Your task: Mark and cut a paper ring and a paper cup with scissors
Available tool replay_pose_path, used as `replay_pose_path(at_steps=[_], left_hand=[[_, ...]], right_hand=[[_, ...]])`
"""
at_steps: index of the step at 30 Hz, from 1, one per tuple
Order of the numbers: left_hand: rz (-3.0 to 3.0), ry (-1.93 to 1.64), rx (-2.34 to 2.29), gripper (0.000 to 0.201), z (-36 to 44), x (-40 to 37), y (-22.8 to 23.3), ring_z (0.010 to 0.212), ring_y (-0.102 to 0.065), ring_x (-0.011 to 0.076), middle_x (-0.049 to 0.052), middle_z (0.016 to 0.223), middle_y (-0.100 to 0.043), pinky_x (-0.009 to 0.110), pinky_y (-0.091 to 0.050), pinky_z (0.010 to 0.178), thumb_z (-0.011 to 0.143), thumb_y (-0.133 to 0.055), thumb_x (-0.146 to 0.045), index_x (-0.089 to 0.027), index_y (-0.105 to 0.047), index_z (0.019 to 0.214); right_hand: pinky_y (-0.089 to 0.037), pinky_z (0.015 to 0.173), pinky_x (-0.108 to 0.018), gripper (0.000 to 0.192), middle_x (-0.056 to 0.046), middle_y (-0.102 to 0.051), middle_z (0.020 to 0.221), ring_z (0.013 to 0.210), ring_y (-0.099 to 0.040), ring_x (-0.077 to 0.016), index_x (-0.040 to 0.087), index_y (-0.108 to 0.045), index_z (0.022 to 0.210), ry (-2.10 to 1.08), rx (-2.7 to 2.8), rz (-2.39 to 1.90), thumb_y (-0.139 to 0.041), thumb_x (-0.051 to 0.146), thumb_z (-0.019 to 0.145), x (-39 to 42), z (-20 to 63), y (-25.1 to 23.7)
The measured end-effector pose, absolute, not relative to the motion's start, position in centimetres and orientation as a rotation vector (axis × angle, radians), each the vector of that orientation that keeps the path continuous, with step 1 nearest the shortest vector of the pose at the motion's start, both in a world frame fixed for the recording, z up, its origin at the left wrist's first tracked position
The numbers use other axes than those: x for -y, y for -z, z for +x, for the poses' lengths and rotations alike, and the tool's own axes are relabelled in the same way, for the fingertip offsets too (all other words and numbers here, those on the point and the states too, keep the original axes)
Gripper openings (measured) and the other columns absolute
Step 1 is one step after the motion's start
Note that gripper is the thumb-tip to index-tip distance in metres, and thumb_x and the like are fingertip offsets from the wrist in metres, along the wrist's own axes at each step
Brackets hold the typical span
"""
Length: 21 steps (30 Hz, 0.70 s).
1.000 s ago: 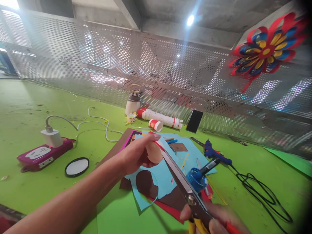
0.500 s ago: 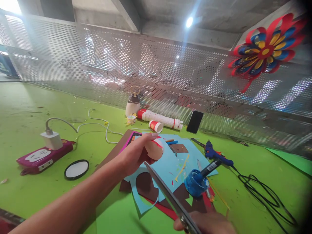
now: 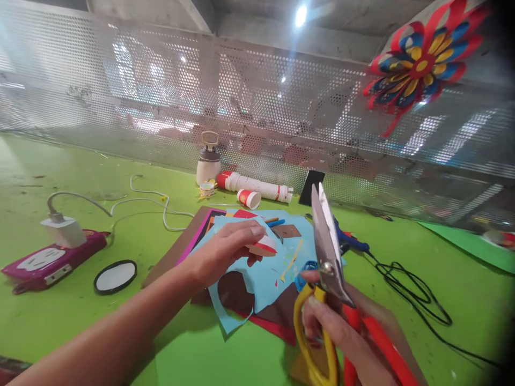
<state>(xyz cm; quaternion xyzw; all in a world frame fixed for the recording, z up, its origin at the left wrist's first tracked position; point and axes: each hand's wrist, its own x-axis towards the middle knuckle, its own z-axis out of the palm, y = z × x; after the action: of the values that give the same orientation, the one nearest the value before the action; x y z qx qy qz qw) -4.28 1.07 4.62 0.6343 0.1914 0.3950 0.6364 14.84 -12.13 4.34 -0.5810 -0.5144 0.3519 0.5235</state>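
My left hand (image 3: 229, 244) is closed around a small white and red paper cup (image 3: 263, 247), its fingers hiding most of it. Below the cup lie sheets of light blue paper (image 3: 265, 284) with brown scraps. My right hand (image 3: 346, 332) grips a pair of scissors (image 3: 328, 252) by yellow and red handles. The blades point upward, slightly parted, away from the cup. Behind the scissors a blue pot (image 3: 306, 273) is partly hidden, as is a blue glue gun (image 3: 352, 240).
A purple power strip (image 3: 56, 262) with a plugged-in white charger (image 3: 64, 230) and a black-rimmed disc (image 3: 115, 277) lie left. At the back are a spray bottle (image 3: 208, 169), stacked paper cups (image 3: 257, 187), a single cup (image 3: 248, 199) and a phone (image 3: 310, 187). Black cable (image 3: 414, 295) coils right.
My right hand has raised the scissors from near the cup, turning the blades upright. The cup in my left hand has tilted, showing its red and white side. The view has shifted right.
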Motion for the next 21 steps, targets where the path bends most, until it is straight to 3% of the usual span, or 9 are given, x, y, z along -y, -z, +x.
replay_pose_path(at_steps=[4,8,14,21], left_hand=[[1.653,-0.834,-0.522,0.031,-4.0,-0.3,-4.9,0.073,-0.054,0.0166,0.002,0.079,-0.059,0.030,-0.043,0.070,0.092,-0.056,-0.045,-0.017,-0.065,0.081],[1.831,-0.823,-0.558,0.027,-3.5,0.7,-5.5,0.080,-0.056,0.0193,0.004,0.084,-0.062,0.030,-0.044,0.072,0.086,-0.063,-0.043,-0.016,-0.066,0.085],[1.928,-0.841,-0.511,0.026,-3.1,1.2,-5.4,0.085,-0.057,0.0211,0.006,0.091,-0.064,0.033,-0.045,0.076,0.086,-0.064,-0.042,-0.017,-0.066,0.093],[1.885,-0.872,-0.494,0.024,-3.2,1.1,-5.4,0.080,-0.058,0.0196,0.005,0.086,-0.066,0.030,-0.046,0.072,0.088,-0.062,-0.041,-0.017,-0.067,0.089]], right_hand=[[-0.058,0.065,-0.026,0.041,-0.002,-0.073,0.084,0.074,-0.071,-0.0178,0.026,-0.063,0.123,-0.872,1.205,-1.320,-0.071,0.045,0.087,11.8,15.3,-4.5],[-0.058,0.069,-0.025,0.033,-0.002,-0.072,0.098,0.084,-0.071,-0.0161,0.028,-0.062,0.122,-0.826,1.321,-1.184,-0.070,0.035,0.091,11.5,15.3,-4.7],[-0.052,0.056,-0.021,0.024,0.005,-0.063,0.078,0.062,-0.059,-0.0097,0.026,-0.064,0.114,-0.760,1.311,-1.157,-0.067,0.024,0.090,11.4,13.9,-5.1],[-0.046,0.051,-0.020,0.023,0.006,-0.057,0.075,0.058,-0.052,-0.0090,0.027,-0.063,0.110,-0.697,1.283,-1.121,-0.064,0.017,0.089,11.3,13.6,-4.8]])
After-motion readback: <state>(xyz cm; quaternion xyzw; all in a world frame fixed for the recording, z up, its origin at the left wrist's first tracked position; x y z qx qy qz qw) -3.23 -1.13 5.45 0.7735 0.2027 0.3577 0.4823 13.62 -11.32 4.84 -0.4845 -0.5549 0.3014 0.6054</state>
